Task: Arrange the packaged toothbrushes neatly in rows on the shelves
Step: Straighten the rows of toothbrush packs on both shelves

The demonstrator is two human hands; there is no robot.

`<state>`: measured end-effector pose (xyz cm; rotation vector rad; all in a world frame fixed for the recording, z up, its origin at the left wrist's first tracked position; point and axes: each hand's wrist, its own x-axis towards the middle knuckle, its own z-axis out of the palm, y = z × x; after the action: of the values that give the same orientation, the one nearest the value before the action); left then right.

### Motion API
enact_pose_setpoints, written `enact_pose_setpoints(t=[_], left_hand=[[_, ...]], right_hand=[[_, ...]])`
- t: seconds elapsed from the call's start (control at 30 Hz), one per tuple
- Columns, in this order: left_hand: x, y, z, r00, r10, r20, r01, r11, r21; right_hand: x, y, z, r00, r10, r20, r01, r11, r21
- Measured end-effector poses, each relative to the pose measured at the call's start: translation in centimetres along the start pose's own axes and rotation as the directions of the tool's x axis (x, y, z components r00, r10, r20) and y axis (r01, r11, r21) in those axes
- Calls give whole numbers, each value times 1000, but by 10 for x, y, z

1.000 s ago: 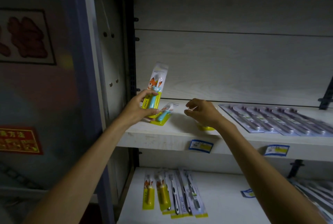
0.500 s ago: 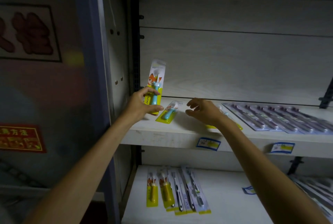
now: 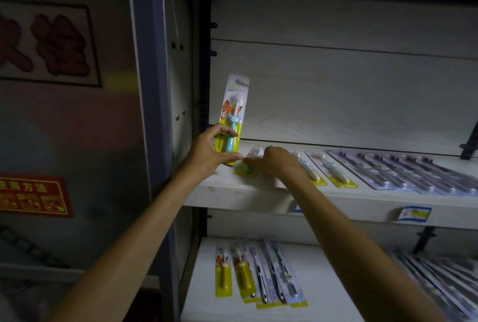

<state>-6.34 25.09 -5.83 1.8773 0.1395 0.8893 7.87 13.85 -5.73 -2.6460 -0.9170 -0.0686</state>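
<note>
My left hand point(image 3: 209, 151) grips a blue children's toothbrush pack point(image 3: 234, 112) with a fox picture, held upright above the left end of the upper shelf point(image 3: 248, 192). My right hand point(image 3: 274, 161) rests on a second blue toothbrush pack point(image 3: 245, 170) lying flat on that shelf, fingers over it. To its right lie two white children's toothbrush packs point(image 3: 333, 169), then a row of grey adult toothbrush packs point(image 3: 403, 169).
The lower shelf point(image 3: 328, 283) carries two yellow fox packs point(image 3: 232, 272), several adult packs point(image 3: 279, 275) and more packs at far right point(image 3: 445, 285). A blue price tag point(image 3: 415, 213) sits on the upper shelf's edge. The cabinet's side panel point(image 3: 181, 63) stands close on the left.
My right hand has moved left and down onto the flat blue pack. The left hand still holds its pack upright. The view has shifted, and the white packs now show.
</note>
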Motion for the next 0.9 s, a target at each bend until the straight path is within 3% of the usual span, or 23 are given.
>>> enact_pose_setpoints(t=[0.13,0.2,0.63,0.83,0.9], left_hand=[[-1,-4,-4,1000,-7,6,7,1000,18],[0,-6,-6,1000,-2,2,2,1000,21],[2,-20,-9,999,-47,-13,47,999,-12],[3,-15,-4,998,-69,-4,69,996,-49],[5,-13,-1,997,-79,-4,79,994,-70]], right_hand=[[-4,-15,6,998,36,-50,-44,985,-169],[-3,-15,7,997,62,-42,-69,983,-171],[3,13,-15,987,111,120,-131,976,172],[0,29,-11,996,-93,12,79,895,440],[-3,37,-8,985,-153,-76,169,805,569]])
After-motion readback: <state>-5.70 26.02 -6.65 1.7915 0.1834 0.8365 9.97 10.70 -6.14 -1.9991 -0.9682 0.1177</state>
